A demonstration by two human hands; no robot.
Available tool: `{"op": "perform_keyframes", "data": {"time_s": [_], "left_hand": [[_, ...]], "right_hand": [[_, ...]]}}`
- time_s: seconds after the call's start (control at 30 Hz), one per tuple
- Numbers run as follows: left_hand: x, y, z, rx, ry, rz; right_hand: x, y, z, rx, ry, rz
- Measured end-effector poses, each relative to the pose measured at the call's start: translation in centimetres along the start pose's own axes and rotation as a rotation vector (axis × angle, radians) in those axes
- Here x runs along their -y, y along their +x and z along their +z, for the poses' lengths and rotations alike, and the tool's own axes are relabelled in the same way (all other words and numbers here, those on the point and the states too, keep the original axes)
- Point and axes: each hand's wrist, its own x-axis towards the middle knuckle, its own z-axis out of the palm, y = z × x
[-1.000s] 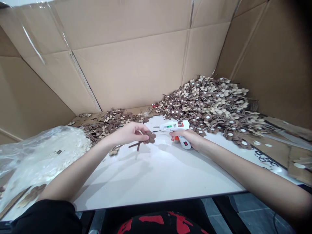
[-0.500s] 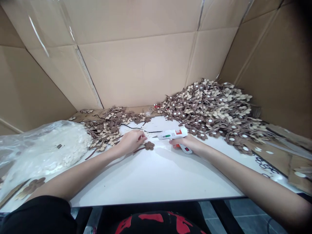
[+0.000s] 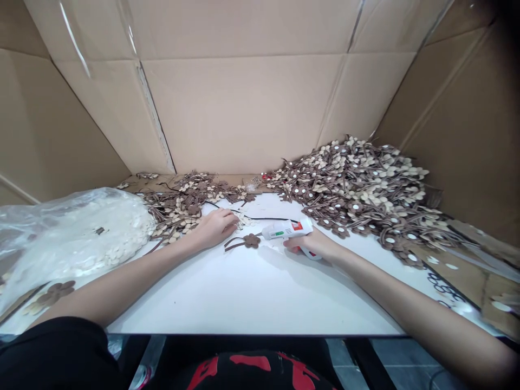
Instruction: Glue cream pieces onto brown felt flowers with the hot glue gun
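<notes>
My right hand [image 3: 303, 242] is wrapped round the grip of a white and orange hot glue gun [image 3: 280, 229]. Its nozzle points left, at the edge of a brown felt flower [image 3: 252, 241] lying on the white table with its stem strips trailing left. Whether the tip touches the flower I cannot tell. Just up and left of the flower is my left hand [image 3: 219, 225], fingers curled together beside a few small white discs [image 3: 244, 220]. What those fingers hold, if anything, is hidden.
Behind the right hand rises a big heap of brown and cream felt flowers [image 3: 357, 184]. A smaller flower pile [image 3: 182, 208] and a clear bag of white discs [image 3: 101, 233] are on the left. Cardboard walls [image 3: 244, 108] enclose the table [image 3: 260, 303]; a black cord [image 3: 270, 219] crosses it.
The glue gun's nozzle has come down to the flower. My left hand has drawn away from the flower towards the white discs, its fingers curling in. The view has shifted slightly.
</notes>
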Motion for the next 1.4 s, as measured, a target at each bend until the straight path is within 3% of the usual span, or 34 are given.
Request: {"op": "perform_keyframes", "data": {"time_s": [0.27, 0.77, 1.1, 1.4], "left_hand": [[0.0, 0.0, 0.2, 0.011, 0.034, 0.03], [0.0, -0.1, 0.6, 0.019, -0.095, 0.013], [-0.4, -0.2, -0.2, -0.006, 0.053, -0.027], [-0.8, -0.1, -0.6, 0.006, 0.078, 0.065]], "right_hand": [[0.1, 0.0, 0.0, 0.002, -0.037, 0.017], [0.7, -0.1, 0.2, -0.013, -0.057, 0.036], [0.8, -0.2, 0.1, 0.003, -0.046, 0.02], [0.7, -0.2, 0.0, 0.004, -0.048, 0.005]]}}
